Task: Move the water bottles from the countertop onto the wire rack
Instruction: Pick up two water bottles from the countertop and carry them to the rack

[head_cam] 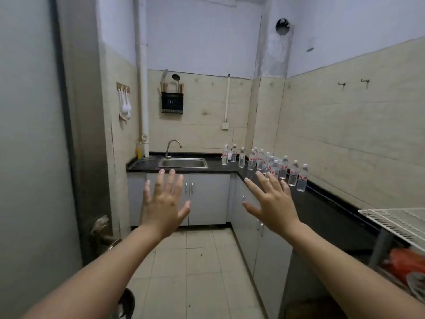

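Both hands are up in the air with nothing in them. The left hand (163,203) and right hand (273,203) show their backs, fingers (171,180) spread wide. The water bottles (264,161) are all standing upright in a loose row on the black tabletop (322,203), past the right hand's fingertips and not touching them, running from beside the sink (183,162) along the right wall. The white wire rack (400,223) sits at the far right edge, well apart from the bottles.
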A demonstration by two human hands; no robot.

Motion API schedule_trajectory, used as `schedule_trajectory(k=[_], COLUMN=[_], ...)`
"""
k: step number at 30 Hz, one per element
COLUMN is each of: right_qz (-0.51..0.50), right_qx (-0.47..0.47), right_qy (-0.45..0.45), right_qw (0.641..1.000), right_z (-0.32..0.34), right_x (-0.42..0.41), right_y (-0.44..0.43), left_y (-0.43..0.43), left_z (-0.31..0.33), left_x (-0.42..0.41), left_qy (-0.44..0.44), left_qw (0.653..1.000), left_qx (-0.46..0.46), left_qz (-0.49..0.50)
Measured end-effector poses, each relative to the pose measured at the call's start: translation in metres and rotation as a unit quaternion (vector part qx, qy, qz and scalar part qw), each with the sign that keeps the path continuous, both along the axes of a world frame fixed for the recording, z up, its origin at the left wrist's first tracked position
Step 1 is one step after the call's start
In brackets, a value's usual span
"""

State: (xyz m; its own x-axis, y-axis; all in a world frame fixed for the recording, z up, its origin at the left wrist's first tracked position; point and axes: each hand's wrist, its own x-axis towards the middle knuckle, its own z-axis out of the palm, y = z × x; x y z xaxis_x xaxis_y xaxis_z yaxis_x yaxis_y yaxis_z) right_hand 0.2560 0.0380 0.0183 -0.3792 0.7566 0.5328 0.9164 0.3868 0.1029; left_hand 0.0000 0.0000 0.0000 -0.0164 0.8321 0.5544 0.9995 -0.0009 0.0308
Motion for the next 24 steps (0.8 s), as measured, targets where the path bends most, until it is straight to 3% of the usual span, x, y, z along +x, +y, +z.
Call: schedule_trajectory(k=[4, 9, 24], right_qz=[-0.020, -0.051, -0.090], right_qx=[-0.003, -0.038, -0.128], right_qy=[-0.013, -0.022, -0.037], right_qw=[1.000, 0.998, 0.987], right_z=[-0.011, -0.018, -0.075], right_x=[-0.007, -0.018, -0.038], right_y=[0.046, 0.121, 0.296], left_y=[0.054, 0.140, 0.338], left_z=[-0.005, -0.015, -0.096], left_x=[0.005, 0.004, -0.006], left_qy=[0.007, -0.046, -0.067], left_qw=[1.000, 0.999, 0.990], left_qx=[0.006, -0.009, -0.124], left_qz=[-0.019, -0.025, -0.018])
